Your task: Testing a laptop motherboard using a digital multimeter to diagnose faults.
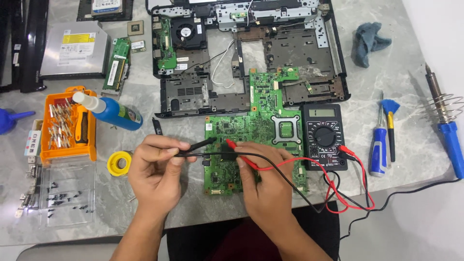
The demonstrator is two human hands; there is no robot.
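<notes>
A green circuit board [253, 130] lies on the grey table in front of an opened black laptop chassis [246, 48]. My left hand [155, 171] holds a black test probe [200, 143], its tip near the board's left edge. My right hand [263, 181] holds a red test probe [231, 142], its tip over the board just right of the black one. Red and black leads [338, 193] run from the probes to a black multimeter [325, 137] lying against the board's right side.
An orange screwdriver-bit case [67, 124], a blue bottle [113, 112], a yellow tape roll [119, 163] and a clear tray of screws [66, 193] sit left. An optical drive [75, 48] lies far left. A screwdriver [378, 150], brush [389, 126], soldering iron [447, 128] and cloth [368, 41] sit right.
</notes>
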